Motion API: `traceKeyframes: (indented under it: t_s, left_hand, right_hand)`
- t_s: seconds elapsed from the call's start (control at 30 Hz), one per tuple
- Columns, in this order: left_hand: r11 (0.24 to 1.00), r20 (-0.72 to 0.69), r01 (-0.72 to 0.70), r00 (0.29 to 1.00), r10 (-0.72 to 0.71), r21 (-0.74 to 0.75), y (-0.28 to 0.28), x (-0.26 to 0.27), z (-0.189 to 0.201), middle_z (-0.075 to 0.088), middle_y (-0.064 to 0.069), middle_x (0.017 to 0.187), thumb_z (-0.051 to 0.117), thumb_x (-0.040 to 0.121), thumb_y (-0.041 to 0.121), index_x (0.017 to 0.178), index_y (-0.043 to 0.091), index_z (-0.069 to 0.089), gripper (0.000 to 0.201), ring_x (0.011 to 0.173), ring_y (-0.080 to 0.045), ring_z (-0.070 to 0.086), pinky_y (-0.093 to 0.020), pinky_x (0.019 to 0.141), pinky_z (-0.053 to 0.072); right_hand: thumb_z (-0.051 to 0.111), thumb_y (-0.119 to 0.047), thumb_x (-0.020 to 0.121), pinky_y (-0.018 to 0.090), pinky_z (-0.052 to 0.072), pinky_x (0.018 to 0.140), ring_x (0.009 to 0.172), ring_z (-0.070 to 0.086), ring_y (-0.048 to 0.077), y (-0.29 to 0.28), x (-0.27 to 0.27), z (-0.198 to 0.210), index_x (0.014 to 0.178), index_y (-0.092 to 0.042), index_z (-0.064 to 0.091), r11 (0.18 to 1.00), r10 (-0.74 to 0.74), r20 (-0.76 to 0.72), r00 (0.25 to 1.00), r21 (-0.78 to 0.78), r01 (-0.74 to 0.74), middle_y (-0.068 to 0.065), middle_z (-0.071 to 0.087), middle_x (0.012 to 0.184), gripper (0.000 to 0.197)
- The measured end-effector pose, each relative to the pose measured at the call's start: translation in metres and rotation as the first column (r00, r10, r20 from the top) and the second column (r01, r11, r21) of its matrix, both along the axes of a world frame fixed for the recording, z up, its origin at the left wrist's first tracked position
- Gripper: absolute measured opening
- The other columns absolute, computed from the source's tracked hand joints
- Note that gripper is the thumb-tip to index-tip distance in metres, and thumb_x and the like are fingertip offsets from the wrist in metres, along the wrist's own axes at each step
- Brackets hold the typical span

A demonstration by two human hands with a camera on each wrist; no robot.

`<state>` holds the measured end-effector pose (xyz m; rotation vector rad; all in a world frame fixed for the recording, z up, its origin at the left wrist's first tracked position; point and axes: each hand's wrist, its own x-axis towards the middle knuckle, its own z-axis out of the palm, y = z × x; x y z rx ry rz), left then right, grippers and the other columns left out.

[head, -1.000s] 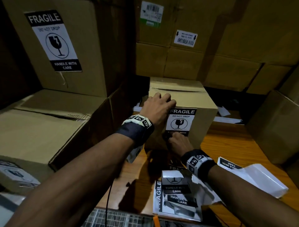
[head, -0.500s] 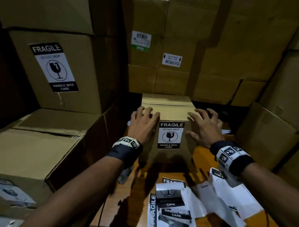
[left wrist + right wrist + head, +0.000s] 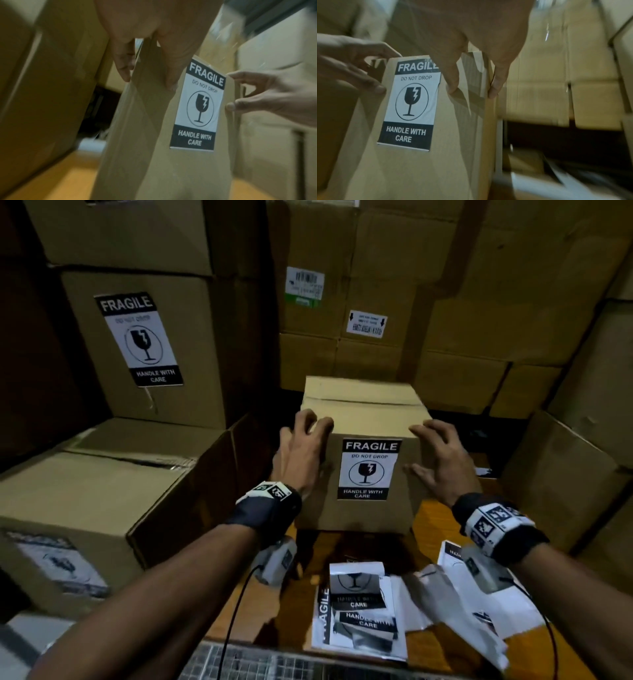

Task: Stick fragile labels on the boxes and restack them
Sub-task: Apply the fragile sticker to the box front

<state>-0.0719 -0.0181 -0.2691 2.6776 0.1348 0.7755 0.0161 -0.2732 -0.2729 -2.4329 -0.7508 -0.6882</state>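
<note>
A small taped cardboard box (image 3: 363, 405) stands on the wooden table (image 3: 436, 518) in the centre of the head view. A black-and-white fragile label (image 3: 368, 469) is stuck on its near face. My left hand (image 3: 306, 448) lies on the box's upper left corner, and in the left wrist view my left hand (image 3: 147, 81) has its thumb on the front face and its fingers on the left side. My right hand (image 3: 435, 455) mirrors it at the upper right corner. The right wrist view shows my right hand (image 3: 472, 92) straddling that edge beside the label (image 3: 410, 102). Both hands have spread, fairly straight fingers.
A tall labelled carton (image 3: 144, 347) and a low labelled carton (image 3: 85, 494) stand at the left. More cartons (image 3: 376, 302) fill the back, and one carton (image 3: 561, 474) stands at the right. Loose fragile labels (image 3: 359, 611) and white backing papers (image 3: 486, 607) lie on the table in front.
My right hand has left the label's lower edge and gone to the box's right corner. My left hand slid from the top to the left corner. The head view has tilted up.
</note>
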Motion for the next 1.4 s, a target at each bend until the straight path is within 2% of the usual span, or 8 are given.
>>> traceKeyframes:
  t_s: [0.2, 0.4, 0.53, 0.67, 0.77, 1.0, 1.2, 1.4]
  left_hand:
    - [0.995, 0.148, -0.013, 0.989, -0.003, 0.103, -0.027, -0.059, 0.069, 0.022, -0.002, 0.149, 0.084, 0.076, 0.029, 0.137, 0.034, 0.037, 0.077, 0.116, -0.034, 0.044, -0.045, 0.078, 0.057]
    - [0.985, 0.283, -0.043, 0.959, -0.007, 0.17, -0.047, -0.136, 0.13, 0.027, -0.005, 0.147, 0.086, 0.075, 0.026, 0.135, 0.031, 0.041, 0.075, 0.115, -0.036, 0.047, -0.039, 0.081, 0.052]
    - [0.972, 0.324, -0.077, 0.946, 0.001, 0.223, -0.041, -0.199, 0.163, 0.027, -0.009, 0.146, 0.088, 0.071, 0.025, 0.134, 0.032, 0.035, 0.082, 0.118, -0.041, 0.048, -0.047, 0.087, 0.053]
    - [0.962, 0.325, -0.135, 0.944, 0.053, 0.236, -0.024, -0.262, 0.185, 0.028, -0.012, 0.146, 0.088, 0.071, 0.024, 0.138, 0.024, 0.042, 0.081, 0.122, -0.043, 0.045, -0.052, 0.094, 0.05]
    - [0.953, 0.339, -0.187, 0.936, 0.1, 0.237, -0.001, -0.298, 0.192, 0.028, -0.015, 0.146, 0.089, 0.068, 0.024, 0.14, 0.022, 0.041, 0.086, 0.121, -0.046, 0.046, -0.059, 0.095, 0.05]
    - [0.952, 0.37, -0.252, 0.913, 0.175, 0.172, 0.077, -0.35, 0.187, 0.026, -0.01, 0.146, 0.089, 0.067, 0.026, 0.14, 0.022, 0.039, 0.089, 0.122, -0.044, 0.046, -0.06, 0.098, 0.047]
    - [0.945, 0.368, -0.278, 0.908, 0.2, 0.173, 0.158, -0.359, 0.185, 0.027, -0.007, 0.144, 0.089, 0.067, 0.027, 0.141, 0.023, 0.038, 0.09, 0.116, -0.043, 0.049, -0.056, 0.091, 0.051]
    - [0.961, 0.38, -0.233, 0.911, 0.161, 0.151, 0.225, -0.352, 0.177, 0.028, -0.007, 0.145, 0.087, 0.068, 0.025, 0.143, 0.022, 0.037, 0.09, 0.116, -0.04, 0.048, -0.058, 0.095, 0.05]
  right_hand:
    - [0.085, -0.008, 0.07, 0.052, 0.046, 0.103, 0.125, 0.049, 0.036, -0.036, -0.056, 0.07, 0.134, -0.012, 0.054, 0.994, 0.061, 0.165, 0.984, 0.076, -0.074, 0.014, 0.042, 0.142, 0.072]
    - [0.086, -0.019, 0.07, 0.054, 0.05, 0.097, 0.125, 0.048, 0.032, -0.061, -0.117, 0.128, 0.136, -0.017, 0.051, 0.981, 0.128, 0.3, 0.945, 0.1, -0.165, 0.011, 0.043, 0.14, 0.074]
    - [0.086, -0.027, 0.071, 0.053, 0.052, 0.095, 0.124, 0.047, 0.029, -0.054, -0.157, 0.149, 0.136, -0.016, 0.05, 0.956, 0.199, 0.359, 0.912, 0.132, -0.26, 0.011, 0.042, 0.14, 0.075]
    - [0.081, -0.036, 0.072, 0.054, 0.051, 0.094, 0.122, 0.047, 0.028, -0.026, -0.194, 0.161, 0.137, -0.018, 0.048, 0.927, 0.266, 0.378, 0.887, 0.152, -0.343, 0.01, 0.041, 0.14, 0.075]
    - [0.081, -0.039, 0.075, 0.054, 0.052, 0.092, 0.121, 0.048, 0.027, 0.003, -0.218, 0.168, 0.138, -0.02, 0.046, 0.91, 0.311, 0.402, 0.861, 0.137, -0.392, 0.009, 0.043, 0.139, 0.074]
    - [0.079, -0.042, 0.077, 0.052, 0.048, 0.097, 0.121, 0.049, 0.029, 0.095, -0.255, 0.174, 0.14, -0.022, 0.045, 0.892, 0.374, 0.408, 0.833, 0.089, -0.444, 0.008, 0.043, 0.14, 0.075]
    - [0.078, -0.044, 0.077, 0.047, 0.047, 0.096, 0.116, 0.05, 0.03, 0.172, -0.273, 0.174, 0.139, -0.024, 0.043, 0.895, 0.373, 0.418, 0.828, 0.073, -0.44, 0.007, 0.044, 0.139, 0.074]
    - [0.078, -0.045, 0.078, 0.042, 0.047, 0.094, 0.109, 0.052, 0.029, 0.233, -0.278, 0.17, 0.14, -0.024, 0.043, 0.923, 0.327, 0.413, 0.85, 0.056, -0.382, 0.005, 0.043, 0.137, 0.074]
